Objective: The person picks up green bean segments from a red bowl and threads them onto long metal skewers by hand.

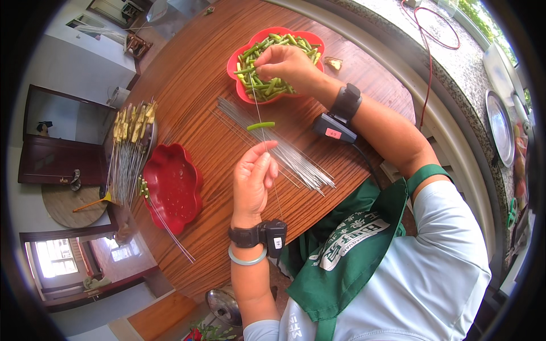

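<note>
My left hand [256,174] pinches a thin metal skewer [257,102] between thumb and fingertips. One piece of green vegetable stem [261,125] sits crosswise on that skewer, above my left fingertips. At the skewer's far end, my right hand [286,68] grips another green stem piece [243,71]; whether the tip has pierced it I cannot tell. Under my right hand stands a bright red scalloped bowl [232,66] full of cut green stems [273,87]. A pile of loose metal skewers [294,157] lies on the wooden table [204,64] beneath my left hand.
A dark red scalloped tray [175,192] holds small crumbs; filled green-stem skewers [147,192] rest across its edge. Beyond it are many skewers with yellowish-brown food [134,121]. A brown scrap [333,63] lies beside the bowl. A black cable [367,160] runs from my right wrist device [335,128].
</note>
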Available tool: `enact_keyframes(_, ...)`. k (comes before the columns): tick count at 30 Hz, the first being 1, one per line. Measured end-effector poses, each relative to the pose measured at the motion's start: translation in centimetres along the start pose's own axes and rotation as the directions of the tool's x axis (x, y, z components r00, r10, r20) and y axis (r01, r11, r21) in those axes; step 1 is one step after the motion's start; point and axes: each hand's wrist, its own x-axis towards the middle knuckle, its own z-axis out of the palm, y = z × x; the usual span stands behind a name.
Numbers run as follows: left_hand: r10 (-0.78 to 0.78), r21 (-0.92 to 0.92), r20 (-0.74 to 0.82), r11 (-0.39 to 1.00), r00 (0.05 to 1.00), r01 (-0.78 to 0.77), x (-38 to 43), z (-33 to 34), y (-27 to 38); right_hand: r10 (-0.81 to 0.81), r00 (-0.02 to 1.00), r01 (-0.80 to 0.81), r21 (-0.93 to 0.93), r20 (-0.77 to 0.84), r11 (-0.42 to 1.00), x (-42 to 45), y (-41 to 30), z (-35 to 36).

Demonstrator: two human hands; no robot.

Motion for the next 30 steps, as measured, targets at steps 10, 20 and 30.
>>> enact_keyframes(10,-0.006,0.022,-0.009,1.0,1.0,0.006,0.0,0.1,0.0,0.009,1.0,-0.01,-0.12,-0.005,0.993,-0.4,-1.2,0.3)
enact_keyframes(20,0.002,0.063,-0.021,0.998,1.0,-0.001,0.0,-0.1,-0.3,-0.079,0.991,0.109,-0.296,0.109,0.949,-0.1,-1.4,-0.3)
enact_keyframes(30,0.049,0.044,-0.072,0.998,0.996,-0.046,0.2,-0.3,-0.2,0.021,0.943,0.119,-0.394,0.332,0.911,-1.3,-1.2,1.8)
